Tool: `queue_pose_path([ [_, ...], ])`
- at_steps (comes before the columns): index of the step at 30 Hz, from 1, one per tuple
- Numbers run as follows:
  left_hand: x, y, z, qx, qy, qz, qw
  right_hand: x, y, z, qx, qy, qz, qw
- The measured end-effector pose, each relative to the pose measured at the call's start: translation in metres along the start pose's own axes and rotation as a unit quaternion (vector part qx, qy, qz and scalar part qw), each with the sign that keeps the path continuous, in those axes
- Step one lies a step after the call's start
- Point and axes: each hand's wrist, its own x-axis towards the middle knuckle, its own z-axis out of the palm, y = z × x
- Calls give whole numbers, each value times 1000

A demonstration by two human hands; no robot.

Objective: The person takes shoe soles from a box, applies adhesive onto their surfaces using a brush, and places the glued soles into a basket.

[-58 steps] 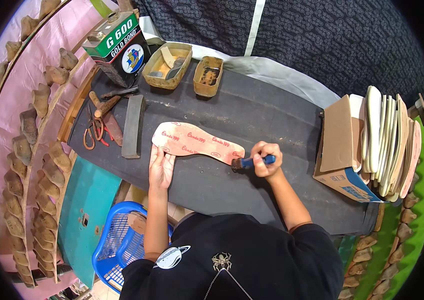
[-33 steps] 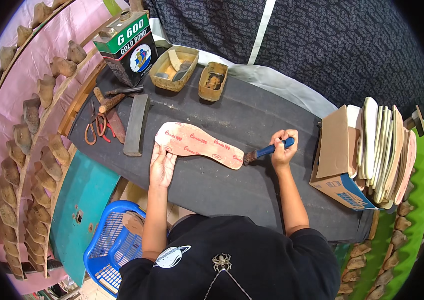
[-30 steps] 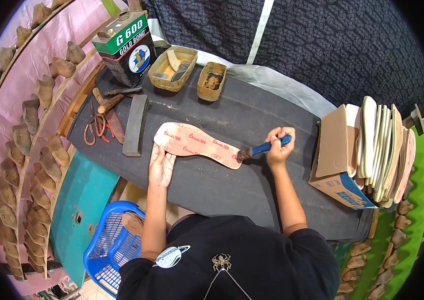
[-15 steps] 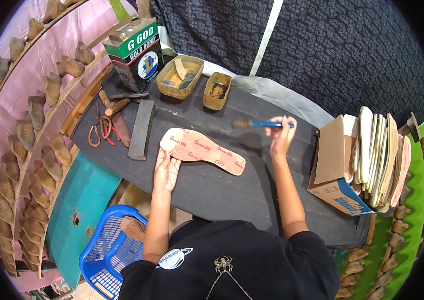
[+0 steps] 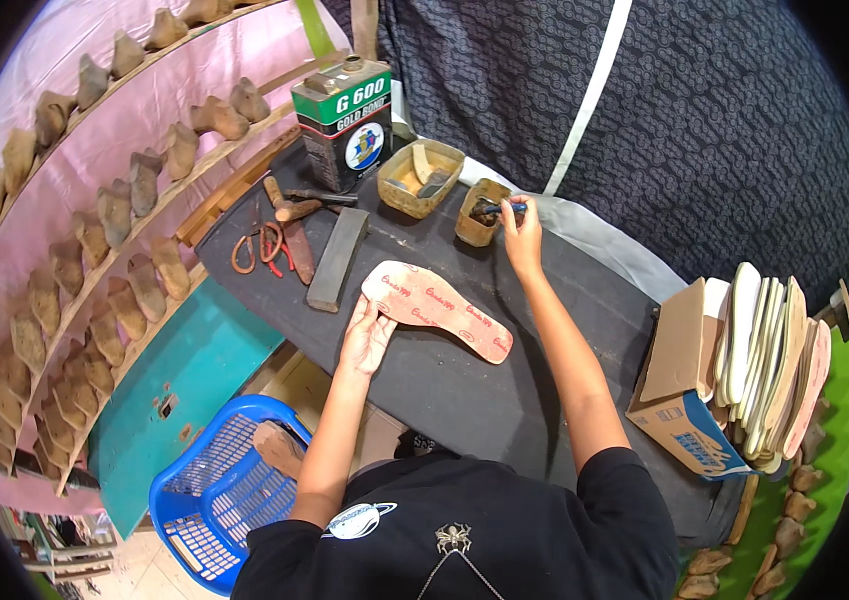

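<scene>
A pinkish insole [image 5: 442, 312] with red print is held by its wider left end in my left hand [image 5: 369, 338], thumb on top and fingers beneath. My right hand [image 5: 523, 240] grips a blue-handled brush [image 5: 516, 208], and the brush's bristle end dips into a small worn tub [image 5: 474, 230] with dark contents. The bristles are partly hidden inside the tub. A larger yellowish tub [image 5: 407, 205] with a pale scraper-like piece in it stands just left of the small one.
A green and black metal can [image 5: 345, 140] stands at the back left. Near it lie a grey block [image 5: 339, 262], scissors [image 5: 257, 248] and a hammer [image 5: 290, 205]. A cardboard box [image 5: 670, 370] of insoles sits at the right. Wooden shoe lasts [image 5: 115, 215] line the left racks; a blue plastic chair [image 5: 210, 480] is below.
My right hand has carried the brush from above the table's middle right to the small tub and lowered its bristles in. The left hand still holds the insole; the whole view has shifted.
</scene>
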Motion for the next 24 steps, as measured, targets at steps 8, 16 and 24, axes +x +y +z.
queue_pose_path([
  [8,-34,19,16,20,-1,37,999,1,17,-6,-45,-24,-27,998],
  [16,-97,37,38,42,34,79,995,-30,-8,-18,-1,19,30,999],
  [24,-161,45,29,14,80,106,991,-62,-66,-14,148,99,-23,984],
])
